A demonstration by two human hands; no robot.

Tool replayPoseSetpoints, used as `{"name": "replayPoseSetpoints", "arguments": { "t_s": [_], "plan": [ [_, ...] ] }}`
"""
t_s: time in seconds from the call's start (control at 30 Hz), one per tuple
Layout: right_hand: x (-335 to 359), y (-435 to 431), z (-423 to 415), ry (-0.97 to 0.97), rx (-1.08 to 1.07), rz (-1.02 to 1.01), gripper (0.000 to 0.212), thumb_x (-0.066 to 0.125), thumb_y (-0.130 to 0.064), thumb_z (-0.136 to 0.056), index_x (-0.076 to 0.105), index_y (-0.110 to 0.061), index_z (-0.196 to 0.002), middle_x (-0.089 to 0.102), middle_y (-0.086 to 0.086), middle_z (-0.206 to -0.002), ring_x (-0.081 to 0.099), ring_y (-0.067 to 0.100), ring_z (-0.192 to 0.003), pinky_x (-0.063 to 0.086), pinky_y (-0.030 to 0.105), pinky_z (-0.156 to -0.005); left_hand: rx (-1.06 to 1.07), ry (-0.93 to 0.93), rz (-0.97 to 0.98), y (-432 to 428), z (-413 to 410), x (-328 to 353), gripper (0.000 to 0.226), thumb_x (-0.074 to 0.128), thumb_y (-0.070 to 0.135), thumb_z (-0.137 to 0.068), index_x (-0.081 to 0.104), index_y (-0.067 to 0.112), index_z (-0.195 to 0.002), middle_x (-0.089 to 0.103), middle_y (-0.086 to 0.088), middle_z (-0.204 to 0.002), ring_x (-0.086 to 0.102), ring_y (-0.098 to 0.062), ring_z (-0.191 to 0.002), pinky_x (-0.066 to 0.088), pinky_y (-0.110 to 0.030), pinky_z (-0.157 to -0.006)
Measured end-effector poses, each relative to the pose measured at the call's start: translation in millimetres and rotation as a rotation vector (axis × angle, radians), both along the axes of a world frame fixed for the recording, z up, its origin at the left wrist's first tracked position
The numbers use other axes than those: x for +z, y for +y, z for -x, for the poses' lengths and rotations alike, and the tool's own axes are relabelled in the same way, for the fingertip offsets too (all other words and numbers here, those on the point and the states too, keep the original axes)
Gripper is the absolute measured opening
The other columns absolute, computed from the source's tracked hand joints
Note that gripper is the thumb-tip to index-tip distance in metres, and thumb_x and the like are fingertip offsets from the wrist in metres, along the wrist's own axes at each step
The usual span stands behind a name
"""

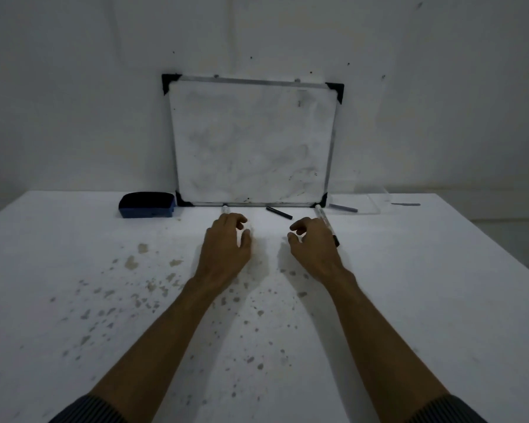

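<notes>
Reaching for two markers near the tabletop's (409,285) far edge.
Fingers (234,219) of the left hand (226,248) are curling round the left marker (225,210), the thumb closing against its white barrel. Fingers (303,222) of the right hand (315,248) are hanging bent over the right marker (322,215), and I cannot tell whether they are gripping it. Both markers are lying at the middle of the far edge, below the smeared whiteboard (251,141) leaning on the wall. A loose black cap (278,213) is lying between them and an eraser (147,204) is sitting further left. Nothing is being written yet, so lifting the markers and marking the board are looking like the work left.
</notes>
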State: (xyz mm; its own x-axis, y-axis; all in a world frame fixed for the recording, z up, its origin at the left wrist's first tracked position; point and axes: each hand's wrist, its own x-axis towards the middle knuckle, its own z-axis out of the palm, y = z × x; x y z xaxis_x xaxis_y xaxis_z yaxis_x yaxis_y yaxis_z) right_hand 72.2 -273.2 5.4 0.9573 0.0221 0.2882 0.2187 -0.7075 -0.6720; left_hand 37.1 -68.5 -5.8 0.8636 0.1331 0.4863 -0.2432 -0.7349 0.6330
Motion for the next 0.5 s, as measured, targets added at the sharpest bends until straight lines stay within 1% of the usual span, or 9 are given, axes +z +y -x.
{"name": "replayPoseSetpoints", "arguments": {
  "t_s": [0.03,0.1,0.13,0.17,0.23,0.3,0.37,0.43,0.5],
  "plan": [
    [-1,5,-3,0.012,0.026,0.003,0.020,0.067,-0.024,-0.095,0.070,-0.015,-0.113,0.065,0.005,-0.111,0.061,0.012,-0.091,0.043,0.021,-0.077,0.028,0.016,-0.002,9,-1,-2,0.030,0.061,0.007,-0.096,0.062,0.014,-0.125,0.063,-0.007,-0.118,0.060,-0.024,-0.105,0.055,-0.041,-0.092],
    [-6,16,-7,0.031,0.057,0.004,0.020,0.067,-0.025,-0.095,0.070,-0.015,-0.113,0.064,0.006,-0.111,0.061,0.013,-0.092,0.044,0.022,-0.079,0.034,0.105,-0.044,26,-5,-6,0.050,0.054,-0.014,-0.091,0.060,0.011,-0.134,0.058,-0.014,-0.130,0.056,-0.030,-0.119,0.049,-0.039,-0.103],
    [-10,21,-8,0.028,0.056,0.004,0.021,0.068,-0.025,-0.095,0.070,-0.014,-0.113,0.064,0.007,-0.112,0.060,0.012,-0.092,0.044,0.020,-0.079,0.017,0.144,-0.074,34,-7,-7,0.055,0.052,-0.018,-0.091,0.059,0.009,-0.139,0.056,-0.017,-0.135,0.053,-0.032,-0.124,0.045,-0.039,-0.107],
    [-15,24,-8,0.013,0.048,0.003,0.022,0.068,-0.026,-0.095,0.071,-0.013,-0.113,0.063,0.006,-0.112,0.059,0.011,-0.091,0.043,0.016,-0.078,-0.004,0.164,-0.090,41,-12,-7,0.051,0.050,-0.015,-0.096,0.060,0.008,-0.140,0.055,-0.018,-0.136,0.053,-0.033,-0.125,0.044,-0.040,-0.109],
    [-24,26,-9,-0.026,0.041,0.013,0.023,0.069,-0.026,-0.095,0.071,-0.012,-0.112,0.060,0.001,-0.109,0.055,0.007,-0.088,0.036,0.001,-0.068,0.003,0.184,-0.067,49,-24,-6,0.031,0.047,0.010,-0.107,0.067,0.008,-0.131,0.060,-0.017,-0.128,0.058,-0.031,-0.115,0.047,-0.044,-0.104],
    [-29,25,-12,-0.047,0.048,0.021,0.022,0.070,-0.027,-0.094,0.072,-0.013,-0.111,0.056,-0.005,-0.104,0.053,0.001,-0.081,0.035,-0.004,-0.064,0.079,0.236,0.050,48,-36,0,0.041,0.045,0.040,-0.108,0.072,0.010,-0.105,0.067,-0.011,-0.106,0.064,-0.026,-0.096,0.054,-0.044,-0.089],
    [-29,24,-14,-0.053,0.043,0.005,0.020,0.071,-0.029,-0.093,0.071,-0.016,-0.108,0.056,-0.006,-0.100,0.051,-0.005,-0.074,0.036,0.000,-0.063,0.171,0.291,0.134,45,-47,5,0.046,0.050,0.060,-0.099,0.066,0.019,-0.087,0.068,-0.002,-0.089,0.064,-0.021,-0.084,0.052,-0.035,-0.073],
    [-28,23,-15,-0.053,0.034,-0.026,0.018,0.072,-0.031,-0.092,0.071,-0.018,-0.105,0.060,-0.006,-0.097,0.052,-0.006,-0.074,0.037,0.006,-0.067,0.243,0.314,0.135,41,-56,7,0.036,0.067,0.060,-0.089,0.066,0.024,-0.088,0.069,0.002,-0.088,0.065,-0.019,-0.083,0.047,-0.030,-0.070],
    [-25,22,-14,-0.047,0.028,-0.068,0.014,0.073,-0.030,-0.092,0.071,-0.020,-0.102,0.064,-0.004,-0.094,0.056,-0.004,-0.074,0.043,0.012,-0.071,0.306,0.326,0.140,38,-61,8,0.029,0.079,0.045,-0.084,0.072,0.020,-0.097,0.074,-0.001,-0.096,0.069,-0.022,-0.090,0.049,-0.029,-0.072]
  ]
}}
